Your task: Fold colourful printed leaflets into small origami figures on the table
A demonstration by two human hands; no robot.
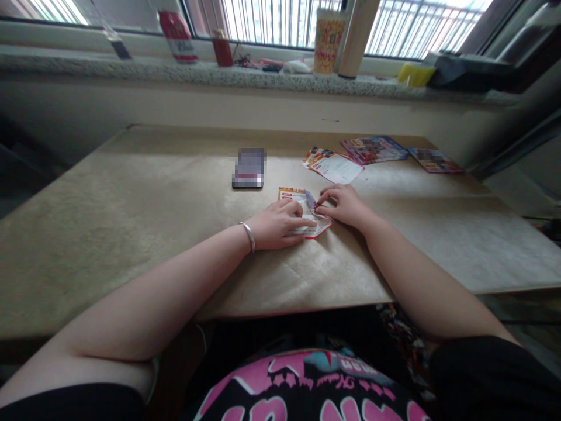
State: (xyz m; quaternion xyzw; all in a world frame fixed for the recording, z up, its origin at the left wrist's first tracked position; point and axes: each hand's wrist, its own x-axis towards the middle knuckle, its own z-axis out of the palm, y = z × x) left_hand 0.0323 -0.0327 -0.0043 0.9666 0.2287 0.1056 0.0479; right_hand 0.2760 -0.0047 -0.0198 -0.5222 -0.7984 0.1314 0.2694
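A printed sheet of paper (322,224), white with orange and red edges, lies on the table in front of me, partly folded over on its right side. My left hand (278,225), a silver bangle on its wrist, rests on the sheet with the index finger stretched across it. On the right edge, my right hand (344,204) has its thumb and fingers closed on the folded part. Both hands cover some of the print. Just beyond them are several similar sheets (339,168), fanned out with white sides up.
A phone (249,168) lies left of the sheets. Colourful printed papers (379,149) and a smaller pile (436,159) sit at the back right. The windowsill (263,76) holds a red can (177,35), a patterned cup (328,47) and a tube (356,41).
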